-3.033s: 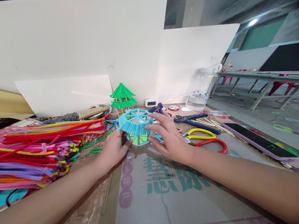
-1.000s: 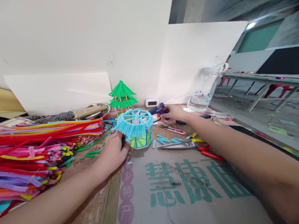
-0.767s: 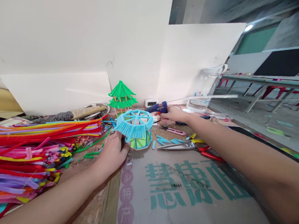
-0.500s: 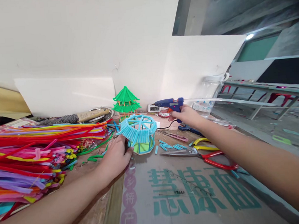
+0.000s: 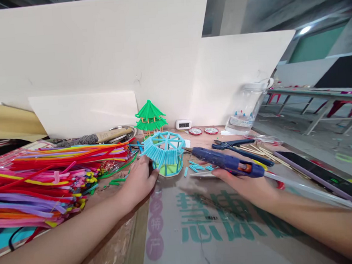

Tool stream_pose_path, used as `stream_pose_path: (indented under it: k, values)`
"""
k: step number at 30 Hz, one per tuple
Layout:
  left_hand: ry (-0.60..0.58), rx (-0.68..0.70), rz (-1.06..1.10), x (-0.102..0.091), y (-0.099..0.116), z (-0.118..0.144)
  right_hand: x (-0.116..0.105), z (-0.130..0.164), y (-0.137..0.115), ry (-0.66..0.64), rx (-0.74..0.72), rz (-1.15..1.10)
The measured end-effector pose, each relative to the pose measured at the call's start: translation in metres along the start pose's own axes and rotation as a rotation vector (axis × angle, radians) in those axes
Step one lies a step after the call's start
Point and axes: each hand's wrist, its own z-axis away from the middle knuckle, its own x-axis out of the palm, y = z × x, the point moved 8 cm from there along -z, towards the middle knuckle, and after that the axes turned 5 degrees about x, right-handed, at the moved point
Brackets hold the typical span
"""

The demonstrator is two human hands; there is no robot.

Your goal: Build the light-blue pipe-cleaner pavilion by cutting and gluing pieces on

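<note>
My left hand (image 5: 141,178) is closed on the near left side of a small pavilion model (image 5: 165,149), made of light blue pipe cleaner pieces over a green base. Its roof is covered with short blue strips on the near left part; elsewhere the frame is bare. In my right hand (image 5: 243,185) is a blue hot glue gun (image 5: 226,160) with a long clear glue stick out of its back. The gun's nozzle points left, close to the roof's right edge; whether it touches I cannot tell. Short blue pieces (image 5: 196,166) lie beside the model.
Bundles of coloured pipe cleaners (image 5: 47,189) fill the left. Behind the model stand a green tiered pagoda (image 5: 150,115) and a small clock (image 5: 183,124). Toward the right are a water jug (image 5: 246,109), pliers (image 5: 234,145), wooden sticks and a phone (image 5: 323,174). Scissors lie partly under my right hand.
My right hand has brought the glue gun down and nearer, turning its nozzle toward the blue roof. My left hand keeps its hold on the model. The view has shifted slightly.
</note>
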Motion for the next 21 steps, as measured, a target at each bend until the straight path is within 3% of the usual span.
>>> stream_pose_path:
  k: [10,21]
  values:
    - [0.012,0.01,-0.028,-0.002,0.002,0.001,0.003,-0.008,0.013,-0.14,0.078,0.003]
    - [0.048,0.057,-0.052,-0.002,0.003,0.003,0.007,-0.006,0.005,-0.192,0.12,-0.075]
